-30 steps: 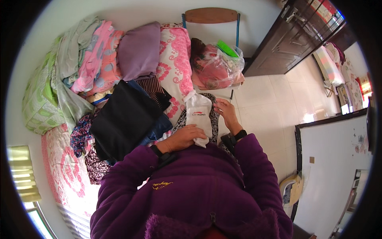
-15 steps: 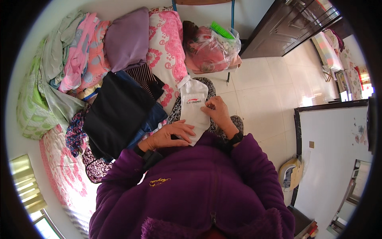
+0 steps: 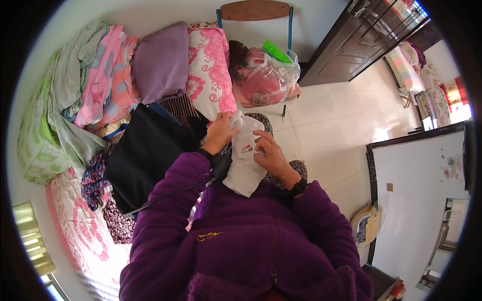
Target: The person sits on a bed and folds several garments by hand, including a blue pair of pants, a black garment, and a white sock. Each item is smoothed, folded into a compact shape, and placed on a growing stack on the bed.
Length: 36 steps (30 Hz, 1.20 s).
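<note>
A white sock [image 3: 244,173] with a small red and dark mark lies lengthwise over my lap, on black-and-white patterned trousers [image 3: 299,168]. My left hand [image 3: 219,133] is at the far end of the sock, fingers bent and closed on its left edge. Over the sock's right edge, beside the mark, rests my right hand [image 3: 276,159]. Its thumb and index finger are bent but apart, the thumb touching the fabric. Folded black cloth [image 3: 148,153] lies left of my left arm.
On the bed [image 3: 83,220] at left are heaped clothes [image 3: 98,75], a purple folded cloth [image 3: 161,62] and a pink-and-white patterned one [image 3: 213,70]. Ahead, a chair [image 3: 255,10] bears a clear plastic bag [image 3: 266,75] and a green brush [image 3: 277,51]. A dark door [image 3: 346,45] stands at far right.
My left hand has moved from the sock's near end forward to its far end and closed there. The sock's near end has shifted slightly toward me; my right hand stays along its right edge.
</note>
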Tool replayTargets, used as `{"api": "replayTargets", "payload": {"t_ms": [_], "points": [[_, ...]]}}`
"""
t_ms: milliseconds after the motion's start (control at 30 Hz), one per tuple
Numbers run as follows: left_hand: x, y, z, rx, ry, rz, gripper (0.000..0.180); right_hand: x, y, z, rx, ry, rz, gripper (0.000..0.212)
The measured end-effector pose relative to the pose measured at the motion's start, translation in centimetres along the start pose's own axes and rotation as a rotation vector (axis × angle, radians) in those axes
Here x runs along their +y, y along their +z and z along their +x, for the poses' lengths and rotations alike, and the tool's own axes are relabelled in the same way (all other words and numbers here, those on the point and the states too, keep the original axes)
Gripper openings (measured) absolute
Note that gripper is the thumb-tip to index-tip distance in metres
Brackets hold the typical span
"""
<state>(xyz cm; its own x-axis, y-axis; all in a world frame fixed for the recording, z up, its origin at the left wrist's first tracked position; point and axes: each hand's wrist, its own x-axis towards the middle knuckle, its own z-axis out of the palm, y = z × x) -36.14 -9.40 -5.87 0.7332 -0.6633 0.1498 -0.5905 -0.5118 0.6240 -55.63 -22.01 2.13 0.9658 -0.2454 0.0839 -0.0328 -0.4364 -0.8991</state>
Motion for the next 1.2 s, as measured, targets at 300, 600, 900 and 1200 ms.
{"api": "replayTargets", "payload": {"t_ms": [300, 600, 900, 1200], "points": [[-3.3, 1.7, 1.9, -0.144, -0.43, -0.702, 0.023, 4.7, 2.0, 4.6, 0.005, -0.036, -0.085, 0.022], [-3.7, -1.6, 3.6, -0.072, -0.555, -1.769, 0.012, 7.1, 2.6, 4.3, 0.016, -0.006, -0.036, 0.023], [-4.0, -0.1, 4.8, 0.235, -0.188, -0.673, 0.022, 6.8, 0.5, 3.9, 0.116, 0.384, 0.554, 0.013], [1.1, -2.7, -3.2, -0.34, -0.46, -1.405, 0.038, 2.0, -1.7, 3.9, 0.033, 0.264, 0.685, 0.012]]}}
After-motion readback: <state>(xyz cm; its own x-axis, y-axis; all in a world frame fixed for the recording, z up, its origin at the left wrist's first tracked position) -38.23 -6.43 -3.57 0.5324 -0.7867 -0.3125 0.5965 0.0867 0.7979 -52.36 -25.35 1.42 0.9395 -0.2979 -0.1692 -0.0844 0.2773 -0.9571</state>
